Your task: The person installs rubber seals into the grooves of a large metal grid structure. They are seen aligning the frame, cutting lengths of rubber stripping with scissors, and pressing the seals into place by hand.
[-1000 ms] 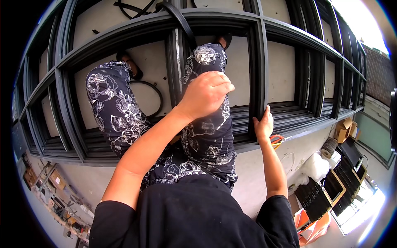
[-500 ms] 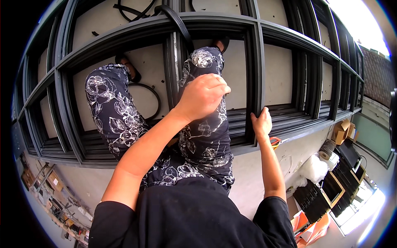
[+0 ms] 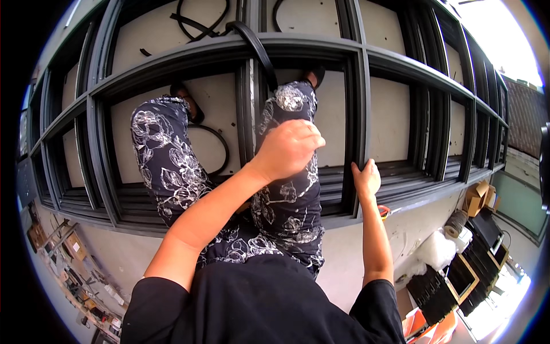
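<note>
My left hand (image 3: 290, 150) is closed, held over my right thigh in the patterned trousers (image 3: 289, 198). Whatever its fingers hold, if anything, is hidden. My right hand (image 3: 366, 179) grips a bar of the large dark grey metal frame (image 3: 362, 114), thumb on one side and fingers on the other. A thick black rubber strip (image 3: 252, 45) drapes over a crossbar beyond my knees. My legs lie across the frame, feet down inside its openings.
Thin black strips (image 3: 200, 26) lie curled on the floor beyond. By my right forearm is an orange-handled tool (image 3: 384, 211). At right are a cardboard box (image 3: 476, 198), a white plastic bag (image 3: 434, 250), dark frame pieces (image 3: 427, 286) and an orange chair (image 3: 441, 331). Cluttered shelving (image 3: 86, 281) stands left.
The whole view has shifted slightly, so the frame and my legs appear a little lower and further right. Both hands keep about the same pose and place.
</note>
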Demonstrator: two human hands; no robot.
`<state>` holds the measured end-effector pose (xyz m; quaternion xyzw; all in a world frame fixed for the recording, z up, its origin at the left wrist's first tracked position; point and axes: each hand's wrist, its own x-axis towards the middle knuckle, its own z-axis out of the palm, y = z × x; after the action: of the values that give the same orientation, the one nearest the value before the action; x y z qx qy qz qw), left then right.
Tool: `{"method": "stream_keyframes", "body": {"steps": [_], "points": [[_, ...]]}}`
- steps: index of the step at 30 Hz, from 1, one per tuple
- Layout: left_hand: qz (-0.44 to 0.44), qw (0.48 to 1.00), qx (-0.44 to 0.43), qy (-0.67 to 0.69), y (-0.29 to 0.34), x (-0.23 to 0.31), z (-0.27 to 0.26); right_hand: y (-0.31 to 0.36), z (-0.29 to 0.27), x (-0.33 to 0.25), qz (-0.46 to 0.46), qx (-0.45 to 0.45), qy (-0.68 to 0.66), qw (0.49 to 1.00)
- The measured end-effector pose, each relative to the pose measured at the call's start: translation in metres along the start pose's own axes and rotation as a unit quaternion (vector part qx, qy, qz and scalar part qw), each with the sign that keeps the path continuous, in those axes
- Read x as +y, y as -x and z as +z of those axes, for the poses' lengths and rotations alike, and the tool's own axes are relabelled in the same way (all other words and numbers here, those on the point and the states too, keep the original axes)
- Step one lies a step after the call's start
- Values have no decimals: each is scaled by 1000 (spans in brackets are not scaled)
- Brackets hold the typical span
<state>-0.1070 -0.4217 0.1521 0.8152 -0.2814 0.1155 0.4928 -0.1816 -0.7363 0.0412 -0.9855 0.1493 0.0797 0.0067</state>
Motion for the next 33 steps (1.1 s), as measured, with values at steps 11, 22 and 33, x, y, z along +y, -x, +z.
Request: {"method": "stream_keyframes", "body": {"steps": [11,22,33], "points": [[-148,979,52,134,-9,-1,-20,-1,9,5,-30,-4,-48,998],[-607,763,199,101,-40,-227,-48,64,-44,-26,8,6,-287,958],[-291,917,232,143,-23,-133,-48,57,-144,-117,-30,92,-522,847]]}}
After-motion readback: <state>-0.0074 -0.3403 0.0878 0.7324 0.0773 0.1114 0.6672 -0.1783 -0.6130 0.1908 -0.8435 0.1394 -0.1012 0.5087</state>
